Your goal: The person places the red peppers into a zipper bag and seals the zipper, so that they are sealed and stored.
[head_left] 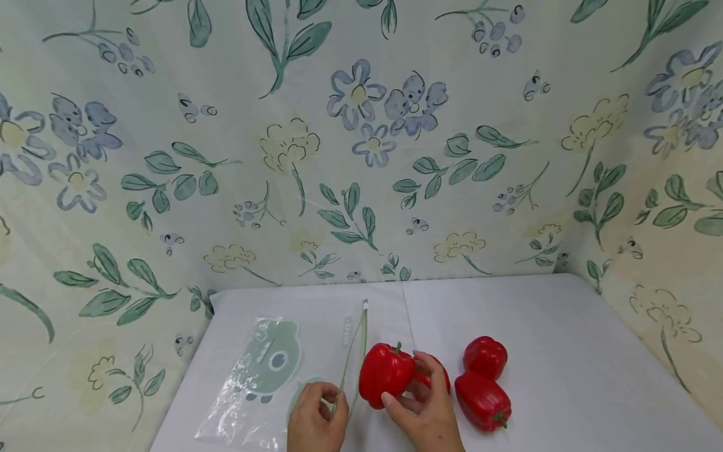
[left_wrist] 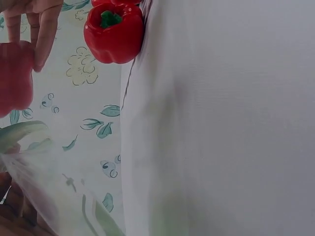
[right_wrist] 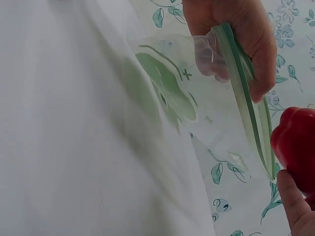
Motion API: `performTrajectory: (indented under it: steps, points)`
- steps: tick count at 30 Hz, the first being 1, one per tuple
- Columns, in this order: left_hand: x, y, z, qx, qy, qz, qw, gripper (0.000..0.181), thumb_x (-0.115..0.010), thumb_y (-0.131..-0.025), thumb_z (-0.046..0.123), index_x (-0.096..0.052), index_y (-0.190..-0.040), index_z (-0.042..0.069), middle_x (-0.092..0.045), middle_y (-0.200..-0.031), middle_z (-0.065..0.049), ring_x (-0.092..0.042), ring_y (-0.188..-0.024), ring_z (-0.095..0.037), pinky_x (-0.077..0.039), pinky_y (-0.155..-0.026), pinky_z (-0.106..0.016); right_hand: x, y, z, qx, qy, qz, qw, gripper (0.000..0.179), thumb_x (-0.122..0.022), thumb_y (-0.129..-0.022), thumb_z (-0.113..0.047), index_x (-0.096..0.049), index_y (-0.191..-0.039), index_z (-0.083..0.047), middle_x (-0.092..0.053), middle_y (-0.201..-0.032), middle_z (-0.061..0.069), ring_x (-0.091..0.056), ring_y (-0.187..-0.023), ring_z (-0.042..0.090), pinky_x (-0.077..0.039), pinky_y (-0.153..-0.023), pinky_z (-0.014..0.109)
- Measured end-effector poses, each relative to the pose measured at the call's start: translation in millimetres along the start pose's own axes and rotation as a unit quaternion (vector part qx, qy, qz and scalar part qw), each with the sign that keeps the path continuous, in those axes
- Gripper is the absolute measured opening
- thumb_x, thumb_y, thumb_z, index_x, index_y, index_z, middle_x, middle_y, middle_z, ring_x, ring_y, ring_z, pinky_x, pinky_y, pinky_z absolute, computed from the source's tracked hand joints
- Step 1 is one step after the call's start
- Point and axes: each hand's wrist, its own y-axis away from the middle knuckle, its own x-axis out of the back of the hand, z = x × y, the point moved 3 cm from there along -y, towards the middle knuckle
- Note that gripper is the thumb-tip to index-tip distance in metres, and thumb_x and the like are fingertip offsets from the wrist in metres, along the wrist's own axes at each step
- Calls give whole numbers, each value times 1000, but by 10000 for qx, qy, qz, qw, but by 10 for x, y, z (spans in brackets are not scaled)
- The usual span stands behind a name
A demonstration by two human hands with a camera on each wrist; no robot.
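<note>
My left hand [head_left: 317, 417] pinches the rim of a clear zip bag [head_left: 273, 355] printed with a green cartoon animal. The bag's green zip strip [right_wrist: 246, 108] shows two edges parted, so its mouth gapes. In my right hand [head_left: 429, 411] is a red bell pepper [head_left: 386, 375] with a short green stem, gripped between thumb and fingers. This pepper hangs right beside the bag's mouth, outside it. Another red pepper [head_left: 443, 371] is partly hidden behind the right hand's fingers.
Farther right on the white-covered table [head_left: 565, 358], two more red bell peppers, one at the back [head_left: 484, 358] and one in front [head_left: 482, 400], lie against each other. A floral-patterned cloth [head_left: 361, 188] rises behind the table and along its sides.
</note>
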Motion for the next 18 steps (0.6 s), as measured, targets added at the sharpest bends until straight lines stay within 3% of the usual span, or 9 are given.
performTrajectory:
  steps: [3, 7, 18]
  points:
    - [6, 9, 30, 97, 16, -43, 9999, 21, -81, -81, 9, -63, -83, 21, -55, -78, 9, -41, -63, -1, -41, -55, -17, -76, -1, -15, -13, 10, -44, 10000, 108, -97, -61, -40, -34, -148, -22, -48, -145, 11, -66, -108, 25, -62, -84, 41]
    - [29, 7, 46, 6, 123, 43, 9999, 22, -80, -80, 7, -63, -83, 20, -55, -77, 9, -41, -62, -1, -41, -54, -18, -183, -2, -23, -60, 39, -205, 9998, 108, -97, -61, -42, -36, -147, -19, -48, -145, 13, -67, -104, 23, -62, -85, 42]
    - [81, 21, 71, -586, 809, 627, 9930, 27, -80, -76, -1, -63, -81, 19, -54, -73, 12, -41, -58, 3, -44, -51, -19, -307, -86, 39, -209, 741, -205, 9968, 111, -96, -56, -51, -41, -146, -20, -56, -139, 9, -62, -110, 24, -62, -84, 43]
